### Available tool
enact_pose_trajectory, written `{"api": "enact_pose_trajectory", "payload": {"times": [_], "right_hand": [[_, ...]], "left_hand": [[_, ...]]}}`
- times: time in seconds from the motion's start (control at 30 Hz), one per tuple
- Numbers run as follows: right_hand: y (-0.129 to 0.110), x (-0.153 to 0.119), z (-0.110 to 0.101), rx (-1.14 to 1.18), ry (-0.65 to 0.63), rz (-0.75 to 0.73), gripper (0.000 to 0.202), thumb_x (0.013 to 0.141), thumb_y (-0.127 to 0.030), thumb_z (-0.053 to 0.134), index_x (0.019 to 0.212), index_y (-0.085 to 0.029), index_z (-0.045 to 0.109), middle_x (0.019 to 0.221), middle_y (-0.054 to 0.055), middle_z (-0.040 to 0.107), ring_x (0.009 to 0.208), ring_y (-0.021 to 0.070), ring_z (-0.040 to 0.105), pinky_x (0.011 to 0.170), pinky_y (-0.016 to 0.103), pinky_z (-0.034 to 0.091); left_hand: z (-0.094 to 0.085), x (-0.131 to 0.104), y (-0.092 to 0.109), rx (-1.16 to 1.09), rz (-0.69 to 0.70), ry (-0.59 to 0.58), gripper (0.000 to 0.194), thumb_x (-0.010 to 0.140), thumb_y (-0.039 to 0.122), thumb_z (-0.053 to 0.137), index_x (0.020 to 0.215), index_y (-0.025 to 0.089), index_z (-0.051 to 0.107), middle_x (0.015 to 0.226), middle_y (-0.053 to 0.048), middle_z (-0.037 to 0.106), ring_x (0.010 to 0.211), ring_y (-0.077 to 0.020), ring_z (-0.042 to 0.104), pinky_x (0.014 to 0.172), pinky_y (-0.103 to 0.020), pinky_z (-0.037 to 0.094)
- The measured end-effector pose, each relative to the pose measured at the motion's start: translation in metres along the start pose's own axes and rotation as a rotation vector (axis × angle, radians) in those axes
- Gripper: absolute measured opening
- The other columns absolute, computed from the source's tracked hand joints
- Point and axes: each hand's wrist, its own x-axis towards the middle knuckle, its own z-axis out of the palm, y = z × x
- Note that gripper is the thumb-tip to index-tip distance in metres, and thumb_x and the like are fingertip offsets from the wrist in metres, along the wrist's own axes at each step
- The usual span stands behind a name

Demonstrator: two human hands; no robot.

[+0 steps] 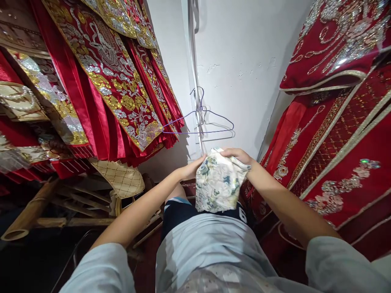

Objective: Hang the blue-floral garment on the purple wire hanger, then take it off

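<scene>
A folded piece of white cloth with a green and blue floral print (218, 181) is held up in front of my lap. My left hand (194, 169) grips its left edge, with the fingers mostly hidden behind it. At the upper right edge, my right hand (236, 154) has its thumb on top of the fabric and its other fingers out of sight underneath. Just beyond the cloth, a thin purple clothes hanger (198, 131) hangs bare by the wall.
Red garments with gold and silver embroidery (122, 89) hang at the left. More beaded red garments (332, 162) hang close on the right. A bamboo frame (70, 221) stands at lower left, beside a quilted cream piece (122, 177). The white wall (250, 49) is ahead.
</scene>
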Motion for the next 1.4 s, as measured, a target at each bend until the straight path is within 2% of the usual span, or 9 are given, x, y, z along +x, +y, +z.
{"api": "enact_pose_trajectory", "payload": {"times": [0.13,0.27,0.37,0.47,0.7,1.03,1.23,1.3,1.4], "right_hand": [[-0.013,-0.016,-0.022,-0.029,-0.313,0.209,0.036,0.054,-0.024,0.082,0.085,-0.013,0.069,0.075,0.006,0.074,0.061,0.0194,0.069,0.057,0.027,0.054],[-0.031,-0.002,-0.040,-0.347,-0.355,0.234,0.035,0.057,-0.024,0.086,0.088,-0.013,0.074,0.079,0.006,0.075,0.063,0.0178,0.067,0.056,0.025,0.053],[-0.038,0.024,-0.049,-0.595,-0.262,0.098,0.027,0.055,-0.020,0.086,0.080,-0.014,0.077,0.077,0.005,0.075,0.063,0.0175,0.065,0.051,0.023,0.048],[-0.039,0.050,-0.052,-0.719,-0.084,-0.066,0.017,0.057,-0.019,0.083,0.073,-0.015,0.077,0.072,0.004,0.073,0.062,0.0166,0.061,0.052,0.023,0.043],[-0.042,0.087,-0.047,-0.591,0.248,-0.383,0.017,0.067,-0.025,0.069,0.079,-0.014,0.074,0.071,-0.001,0.066,0.061,0.0114,0.050,0.056,0.023,0.037],[-0.035,0.090,-0.049,-0.433,0.053,-0.170,0.012,0.058,-0.020,0.072,0.069,-0.016,0.074,0.062,0.001,0.066,0.059,0.0168,0.058,0.055,0.026,0.042],[-0.007,0.120,-0.080,-0.999,0.397,-0.427,0.041,0.067,-0.009,0.061,0.103,-0.017,0.078,0.107,0.006,0.076,0.103,0.0243,0.065,0.089,0.031,0.048],[0.007,0.133,-0.086,-1.091,0.432,-0.363,0.051,0.071,-0.009,0.059,0.121,-0.016,0.071,0.118,0.009,0.073,0.105,0.0239,0.064,0.090,0.031,0.048],[0.025,0.140,-0.091,-1.145,0.398,-0.288,0.038,0.075,-0.011,0.057,0.108,-0.016,0.074,0.100,0.009,0.075,0.088,0.0238,0.065,0.076,0.030,0.047]], "left_hand": [[-0.009,-0.030,-0.001,0.105,-0.148,-0.190,0.061,0.079,0.076,0.061,0.086,0.017,0.074,0.087,-0.010,0.074,0.084,-0.0252,0.067,0.082,-0.038,0.051],[-0.043,-0.033,0.025,0.640,0.023,-0.055,0.036,0.072,0.048,0.081,0.064,0.016,0.068,0.077,-0.006,0.066,0.074,-0.0209,0.059,0.074,-0.032,0.046],[-0.079,-0.028,0.046,0.883,0.194,0.216,0.022,0.060,0.022,0.084,0.055,0.018,0.063,0.075,-0.007,0.062,0.082,-0.0228,0.058,0.081,-0.030,0.043],[-0.099,-0.029,0.055,0.890,0.226,0.315,0.015,0.056,0.013,0.074,0.055,0.019,0.061,0.076,-0.008,0.062,0.090,-0.0250,0.055,0.083,-0.030,0.041],[-0.062,-0.036,0.036,0.744,0.211,0.338,0.023,0.064,0.034,0.062,0.059,0.019,0.045,0.062,0.001,0.044,0.059,-0.0133,0.041,0.058,-0.025,0.034],[-0.083,-0.051,0.030,1.107,-0.354,0.092,0.024,0.048,0.033,0.083,0.056,0.020,0.064,0.056,0.001,0.060,0.055,-0.0174,0.053,0.058,-0.027,0.041],[-0.116,-0.066,0.055,1.402,-0.495,0.352,0.031,0.048,0.039,0.084,0.048,0.022,0.057,0.051,-0.001,0.055,0.061,-0.0224,0.060,0.064,-0.029,0.044],[-0.128,-0.065,0.070,1.476,-0.533,0.436,0.033,0.058,0.047,0.078,0.050,0.022,0.059,0.054,-0.005,0.059,0.066,-0.0251,0.064,0.068,-0.030,0.046],[-0.132,-0.058,0.079,1.568,-0.613,0.537,0.035,0.070,0.053,0.069,0.061,0.018,0.068,0.068,-0.015,0.070,0.077,-0.0320,0.069,0.074,-0.035,0.050]]}}
